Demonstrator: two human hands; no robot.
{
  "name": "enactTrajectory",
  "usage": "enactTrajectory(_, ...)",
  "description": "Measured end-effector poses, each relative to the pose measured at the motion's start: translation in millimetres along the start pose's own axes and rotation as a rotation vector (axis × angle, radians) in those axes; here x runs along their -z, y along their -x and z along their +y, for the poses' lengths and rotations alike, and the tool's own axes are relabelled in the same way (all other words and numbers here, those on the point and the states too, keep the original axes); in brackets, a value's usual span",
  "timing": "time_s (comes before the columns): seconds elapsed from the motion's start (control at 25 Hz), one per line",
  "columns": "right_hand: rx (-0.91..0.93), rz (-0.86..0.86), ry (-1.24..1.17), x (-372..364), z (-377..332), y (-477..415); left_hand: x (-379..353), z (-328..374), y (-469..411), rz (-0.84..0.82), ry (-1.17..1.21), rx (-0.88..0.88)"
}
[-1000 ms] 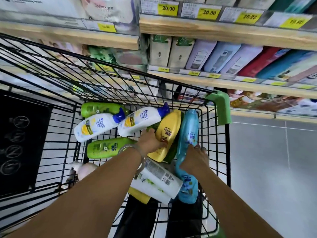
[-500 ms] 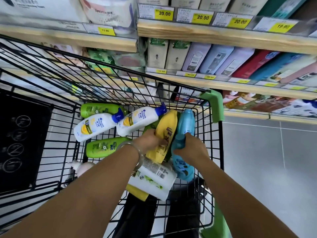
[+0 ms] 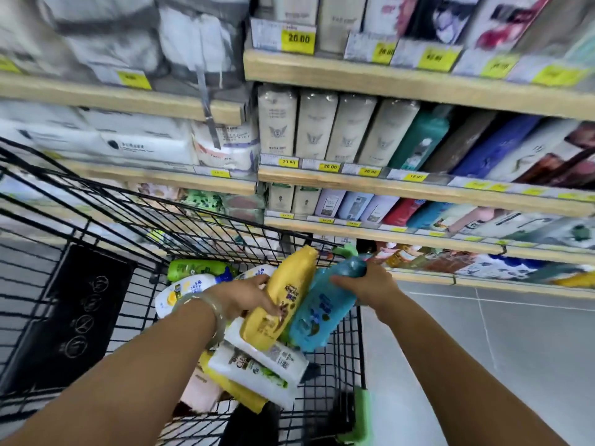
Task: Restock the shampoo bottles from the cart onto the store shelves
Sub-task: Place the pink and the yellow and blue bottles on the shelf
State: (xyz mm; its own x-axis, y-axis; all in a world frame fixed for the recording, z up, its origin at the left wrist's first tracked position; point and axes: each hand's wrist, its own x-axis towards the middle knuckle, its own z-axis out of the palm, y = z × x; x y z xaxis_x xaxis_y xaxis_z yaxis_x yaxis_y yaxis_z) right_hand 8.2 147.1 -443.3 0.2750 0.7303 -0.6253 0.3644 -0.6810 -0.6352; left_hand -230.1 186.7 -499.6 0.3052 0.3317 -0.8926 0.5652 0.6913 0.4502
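My left hand (image 3: 244,296) grips a yellow shampoo bottle (image 3: 283,297), held above the black wire cart (image 3: 96,220). My right hand (image 3: 370,284) is closed around the top end of a light blue shampoo bottle (image 3: 322,310), lifted beside the yellow one. Below them in the cart lie a white bottle (image 3: 257,362), a green bottle (image 3: 196,268), a white bottle with a blue cap (image 3: 190,288) and another yellow one (image 3: 235,387). Wooden store shelves (image 3: 370,185) full of boxed and bottled products rise behind the cart.
Yellow price tags (image 3: 297,38) line the shelf edges. Packs of tissue paper (image 3: 128,143) fill the left shelves. Grey tiled floor (image 3: 499,349) lies to the right of the cart. Green plastic bumpers (image 3: 362,416) sit on the cart's right corners.
Both hands have lifted the yellow and blue bottles up out of the pile in the cart. The view has tilted upward, showing more shelves.
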Motion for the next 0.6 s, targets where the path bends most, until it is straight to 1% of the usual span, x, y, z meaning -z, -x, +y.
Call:
enactTrajectory(0.08,-0.008,-0.012,-0.102,29.4,-18.0,25.9,-10.5,23.8,38.9,0.003,-0.004,-0.070)
enactTrajectory(0.16,0.019,-0.009,-0.174,57.7,-33.0,52.6,-26.1,49.8,73.9,0.037,-0.068,-0.149)
enactTrajectory(0.32,0.127,0.132,-0.159,123.1,-51.0,102.7,-74.4,106.5,136.0,0.103,-0.045,-0.316)
enactTrajectory(0.44,0.222,0.186,-0.132,184.2,-55.2,139.6,-125.1,146.1,174.4,0.143,-0.037,-0.435)
enactTrajectory(0.6,0.330,0.233,-0.124,262.9,-52.2,181.9,-194.1,192.4,210.0,0.128,-0.085,-0.559)
